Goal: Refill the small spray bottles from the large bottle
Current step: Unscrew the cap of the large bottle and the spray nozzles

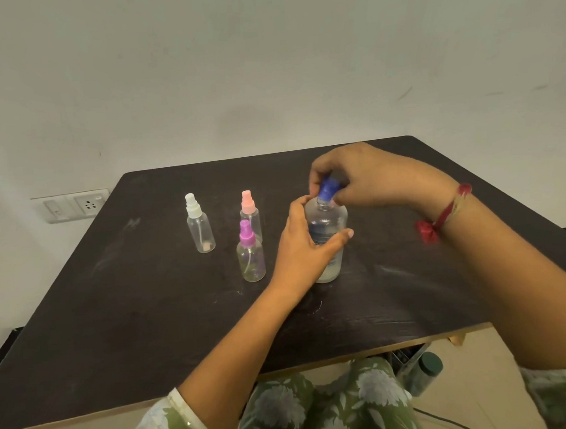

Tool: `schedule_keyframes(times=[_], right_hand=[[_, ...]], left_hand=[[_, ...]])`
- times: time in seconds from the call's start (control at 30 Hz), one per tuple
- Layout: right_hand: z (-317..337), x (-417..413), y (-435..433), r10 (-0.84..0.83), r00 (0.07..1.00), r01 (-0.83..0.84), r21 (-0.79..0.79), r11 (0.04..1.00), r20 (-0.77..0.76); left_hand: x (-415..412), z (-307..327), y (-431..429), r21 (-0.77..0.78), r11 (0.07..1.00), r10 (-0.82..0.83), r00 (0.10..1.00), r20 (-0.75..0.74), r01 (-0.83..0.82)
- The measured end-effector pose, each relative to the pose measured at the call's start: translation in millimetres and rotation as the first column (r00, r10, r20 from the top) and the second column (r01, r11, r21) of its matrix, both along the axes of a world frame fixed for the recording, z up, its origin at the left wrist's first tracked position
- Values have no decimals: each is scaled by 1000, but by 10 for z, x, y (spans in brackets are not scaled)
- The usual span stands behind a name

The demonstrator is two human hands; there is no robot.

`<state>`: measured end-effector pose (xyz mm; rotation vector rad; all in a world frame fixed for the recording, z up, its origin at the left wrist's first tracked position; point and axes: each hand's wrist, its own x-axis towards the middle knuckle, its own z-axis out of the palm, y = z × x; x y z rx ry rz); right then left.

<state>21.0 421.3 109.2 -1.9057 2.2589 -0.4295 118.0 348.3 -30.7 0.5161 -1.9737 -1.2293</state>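
Here's the large clear bottle (328, 225) upright on the bench (116, 305), blue cap (328, 187) on its neck, and left of it, all upright, the white-topped sprayer (199, 225), pink-topped sprayer (250, 212) and purple-topped sprayer (250, 255).

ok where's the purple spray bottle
Head view, centre-left on the table: the purple spray bottle stands just in front of the pink one, beside the left hand.

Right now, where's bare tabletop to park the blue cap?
Free: table left of the white-capped bottle; near strip in front of the purple-capped bottle. Crowded: it and the pink-capped bottle stand close beside the left hand holding the large bottle.
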Motion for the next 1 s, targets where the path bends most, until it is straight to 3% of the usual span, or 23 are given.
schedule_keyframes(times=[0.17,0.33,0.5,0.67,1.0], right_hand=[[-232,-316,208,-70,895,206,-268,941,441],[-655,-561,266,-125,701,437,-285,853,702],[-1105,-812,278,-247,642,564,-228,794,726],[-1387,-952,312,-371,675,593,-170,787,638],[-1513,-1001,365,-399,701,575,-137,807,591]], left_hand=[[-5,-11,6,-13,1000,17,1000,-11,-17],[-6,-21,9,-39,998,41,999,-15,-42],[-42,-38,22,-48,997,57,998,-23,-59],[-127,-26,12,-49,997,58,998,-9,-58],[-340,11,-38,-34,999,31,1000,2,-31]])
